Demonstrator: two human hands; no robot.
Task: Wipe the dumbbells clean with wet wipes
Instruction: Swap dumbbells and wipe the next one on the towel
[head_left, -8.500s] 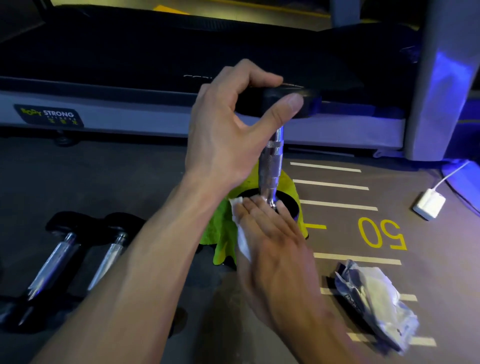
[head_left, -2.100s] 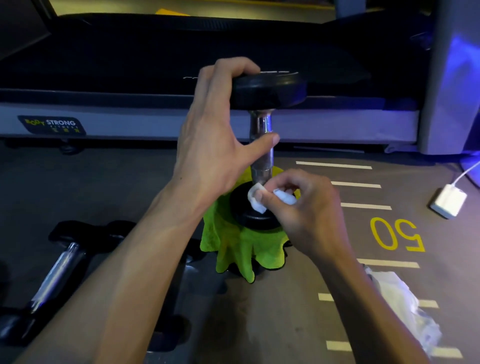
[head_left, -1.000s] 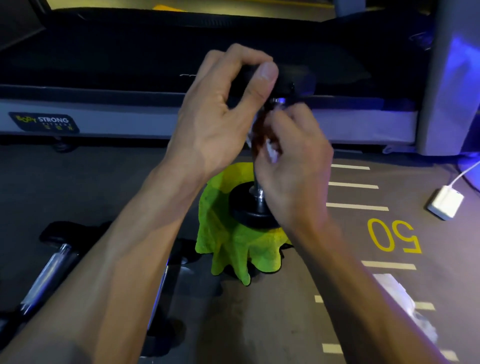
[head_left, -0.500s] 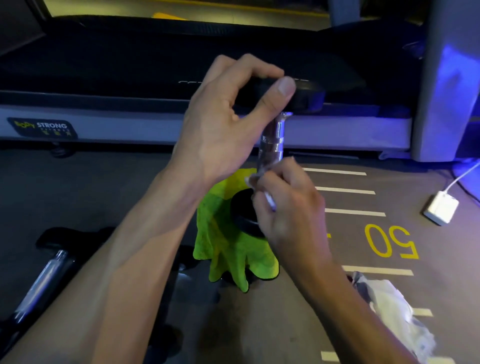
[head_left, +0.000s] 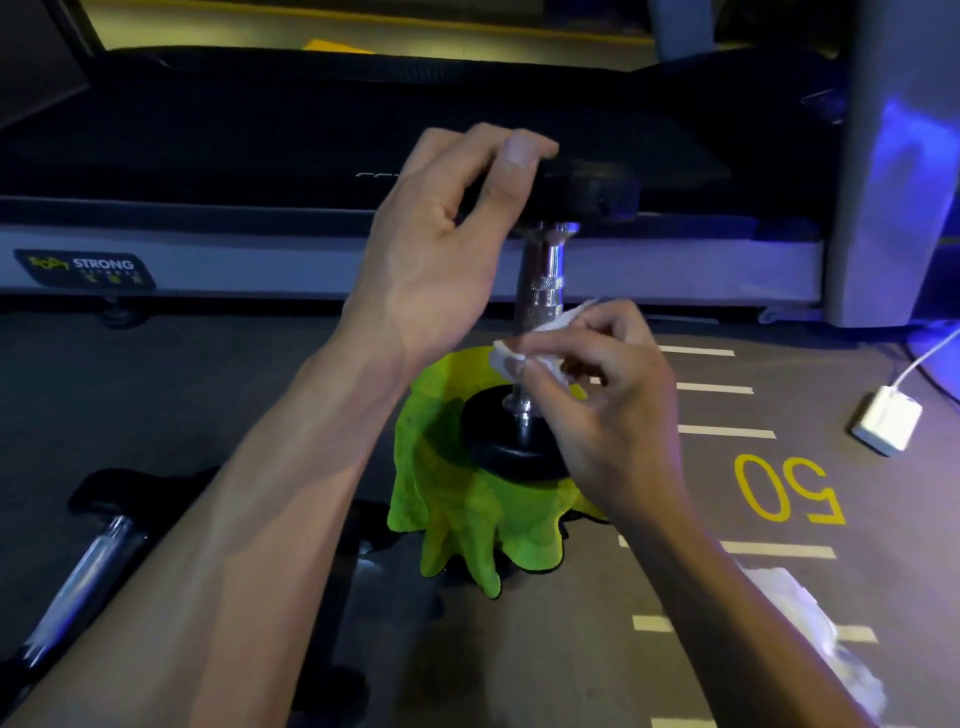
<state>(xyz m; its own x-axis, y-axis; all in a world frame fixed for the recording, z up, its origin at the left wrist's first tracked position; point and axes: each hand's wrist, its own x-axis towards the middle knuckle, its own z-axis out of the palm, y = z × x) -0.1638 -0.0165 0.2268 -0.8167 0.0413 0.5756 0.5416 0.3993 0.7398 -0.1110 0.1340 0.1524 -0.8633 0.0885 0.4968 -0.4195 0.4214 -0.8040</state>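
A dumbbell (head_left: 545, 280) with black round ends and a chrome handle stands upright on a bright green cloth (head_left: 447, 499) draped over something on the floor. My left hand (head_left: 447, 249) grips its upper black end with fingers and thumb curled round the rim. My right hand (head_left: 597, 395) pinches a crumpled white wet wipe (head_left: 524, 348) against the lower part of the chrome handle, just above the bottom black end.
Other dumbbells (head_left: 88, 566) lie on the floor at the lower left. A treadmill (head_left: 311, 239) runs across the back. A white wipe packet (head_left: 810, 629) lies at the lower right, and a white charger (head_left: 888, 423) with its cable at the right.
My right hand with the wipe has slid down the chrome handle from near the top end to the lower part. The left hand keeps its grip on the top end.
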